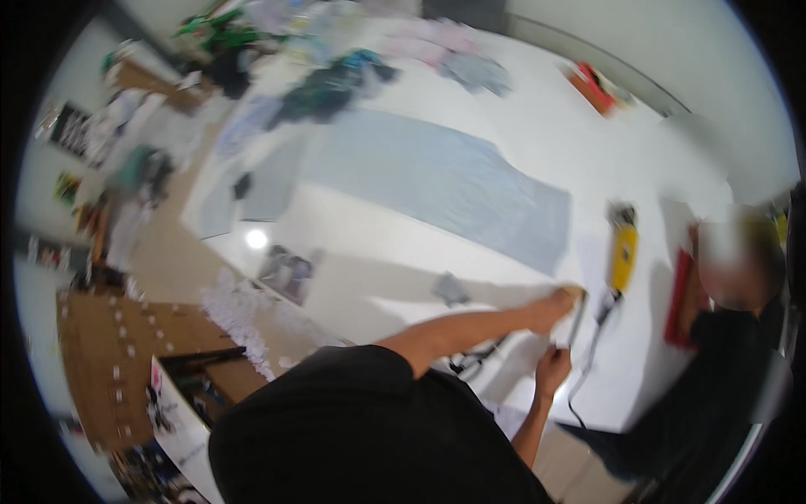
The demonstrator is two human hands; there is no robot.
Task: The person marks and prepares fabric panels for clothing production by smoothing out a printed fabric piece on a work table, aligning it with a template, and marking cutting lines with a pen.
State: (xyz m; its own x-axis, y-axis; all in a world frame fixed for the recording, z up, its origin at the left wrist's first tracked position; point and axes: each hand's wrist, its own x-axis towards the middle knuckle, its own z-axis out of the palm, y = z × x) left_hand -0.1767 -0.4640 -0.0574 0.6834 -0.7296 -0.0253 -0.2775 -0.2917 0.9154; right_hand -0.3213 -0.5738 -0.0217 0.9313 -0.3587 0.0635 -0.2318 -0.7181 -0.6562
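Observation:
My left hand [550, 311] reaches over the white table [369, 294], closed around the upper end of a thin grey strip [577, 321], beside something small and yellowish that is blurred. Lower down, my right hand [552, 370] is closed at the strip's lower end; whether it grips the strip or another small item is unclear. A yellow corded power tool with a metal head [623, 248] lies to the right. Beyond my hands spreads light blue-grey fabric [437, 185], and a small grey scrap [451, 288] sits left of them.
A co-worker in dark clothing [722, 361] is at the right edge beside a red item [680, 311]. Fabric piles [327, 84] and a red-orange object [592, 88] sit on the far side. Cardboard [101, 361] and paper scraps [239, 311] lie at the lower left.

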